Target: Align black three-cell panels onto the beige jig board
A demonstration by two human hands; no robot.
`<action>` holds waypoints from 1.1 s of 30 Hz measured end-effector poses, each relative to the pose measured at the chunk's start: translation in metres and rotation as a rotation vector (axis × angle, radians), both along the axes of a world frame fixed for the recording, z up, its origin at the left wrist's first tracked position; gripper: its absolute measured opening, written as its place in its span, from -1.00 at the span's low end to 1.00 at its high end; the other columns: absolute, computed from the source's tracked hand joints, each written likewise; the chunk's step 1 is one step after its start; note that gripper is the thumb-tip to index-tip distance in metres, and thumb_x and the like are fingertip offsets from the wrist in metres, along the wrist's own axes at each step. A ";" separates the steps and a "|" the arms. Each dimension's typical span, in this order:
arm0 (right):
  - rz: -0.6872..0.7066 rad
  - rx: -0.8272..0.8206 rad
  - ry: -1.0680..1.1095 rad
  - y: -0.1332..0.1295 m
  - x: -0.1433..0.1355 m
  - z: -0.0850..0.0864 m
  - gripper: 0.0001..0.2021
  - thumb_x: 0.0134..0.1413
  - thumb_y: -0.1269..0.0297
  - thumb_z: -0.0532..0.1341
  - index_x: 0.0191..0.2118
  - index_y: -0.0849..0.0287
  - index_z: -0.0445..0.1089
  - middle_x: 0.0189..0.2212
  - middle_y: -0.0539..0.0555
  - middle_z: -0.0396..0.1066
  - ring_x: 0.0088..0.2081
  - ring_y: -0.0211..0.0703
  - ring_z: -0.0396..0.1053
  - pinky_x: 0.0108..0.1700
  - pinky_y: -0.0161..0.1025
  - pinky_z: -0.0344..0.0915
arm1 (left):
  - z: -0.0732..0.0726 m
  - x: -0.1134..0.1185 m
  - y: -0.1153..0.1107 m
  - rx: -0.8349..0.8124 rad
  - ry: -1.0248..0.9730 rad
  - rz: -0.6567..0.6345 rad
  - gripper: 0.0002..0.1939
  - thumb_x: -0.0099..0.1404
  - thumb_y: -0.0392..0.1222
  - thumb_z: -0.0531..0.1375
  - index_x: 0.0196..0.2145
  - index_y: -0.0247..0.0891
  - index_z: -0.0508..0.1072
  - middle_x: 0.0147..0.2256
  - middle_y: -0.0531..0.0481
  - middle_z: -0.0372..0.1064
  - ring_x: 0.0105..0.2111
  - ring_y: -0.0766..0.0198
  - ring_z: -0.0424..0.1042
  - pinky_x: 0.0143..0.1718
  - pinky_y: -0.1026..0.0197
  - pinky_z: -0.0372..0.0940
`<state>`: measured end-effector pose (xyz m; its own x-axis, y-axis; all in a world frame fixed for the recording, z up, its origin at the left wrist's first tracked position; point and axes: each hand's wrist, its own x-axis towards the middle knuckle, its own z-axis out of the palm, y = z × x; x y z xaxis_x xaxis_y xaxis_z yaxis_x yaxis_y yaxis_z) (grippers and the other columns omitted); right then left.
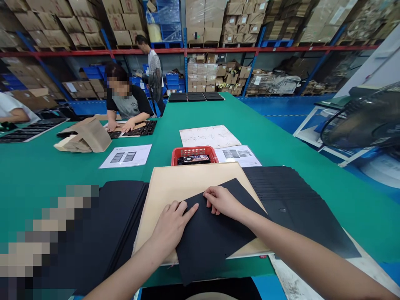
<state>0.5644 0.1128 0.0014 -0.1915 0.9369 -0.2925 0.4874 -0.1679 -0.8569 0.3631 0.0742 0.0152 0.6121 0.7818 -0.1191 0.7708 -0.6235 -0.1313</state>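
A black sheet [215,231] lies at a slant on the tan board [162,179], its near corner hanging over the board's front edge. My left hand [170,225] rests at the sheet's left edge, its thumb stretched out on the black surface and apart from the other fingers. My right hand [223,200] is closed in a pinch at the sheet's far edge. Whatever sits between those fingertips is too small to make out. To the left is a stack of black sheets [106,225]; more black sheets [300,208] lie overlapped to the right.
Beyond the board stands a red basket [173,156] with dark parts inside. Printed papers [140,152] and a white board [209,135] lie on the green table [265,141]. Across it, a person [129,100] works with black pieces. A fan [359,118] stands at right.
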 end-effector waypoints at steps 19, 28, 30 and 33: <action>0.382 0.696 -0.775 -0.029 -0.010 0.009 -0.61 0.28 0.34 0.03 0.19 0.25 0.21 0.07 0.23 0.28 0.01 0.06 0.24 -0.03 -0.03 0.28 | 0.001 -0.012 0.029 -0.216 -0.246 0.111 -0.31 0.31 0.02 0.09 0.25 -0.44 0.06 0.28 -0.35 -0.06 0.27 -0.05 -0.03 0.21 -0.06 0.03; 0.530 0.647 -0.611 -0.127 -0.002 -0.014 -0.31 0.29 -0.04 -0.05 0.35 0.27 -0.26 0.32 0.16 -0.27 0.33 -0.02 -0.33 0.30 0.20 -0.40 | -0.005 -0.021 0.027 -0.366 -0.171 0.095 0.29 -0.10 0.29 0.30 0.32 -0.45 -0.28 0.31 -0.36 -0.53 0.31 -0.08 -0.44 0.27 -0.10 -0.18; 0.433 0.575 -0.666 -0.121 0.026 -0.015 -0.35 0.32 0.01 -0.07 0.35 0.23 -0.30 0.32 0.17 -0.26 0.33 0.01 -0.32 0.28 0.26 -0.40 | -0.005 -0.021 0.029 -0.361 -0.157 0.083 0.28 -0.09 0.29 0.29 0.32 -0.42 -0.30 0.31 -0.34 -0.54 0.31 -0.07 -0.44 0.27 -0.10 -0.17; 0.218 0.473 -0.767 -0.105 0.082 -0.020 -0.40 0.33 0.05 -0.09 0.35 0.16 -0.25 0.31 0.16 -0.21 0.32 0.03 -0.28 0.26 0.29 -0.45 | -0.007 -0.023 0.030 -0.352 -0.157 0.065 0.26 -0.07 0.28 0.28 0.32 -0.41 -0.30 0.31 -0.33 -0.55 0.31 -0.06 -0.44 0.28 -0.10 -0.20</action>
<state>0.6463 0.0081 -0.0183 -0.2891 0.9573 -0.0086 0.9293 0.2785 -0.2426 0.3399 0.1047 0.0086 0.5948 0.7476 -0.2956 0.8038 -0.5585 0.2049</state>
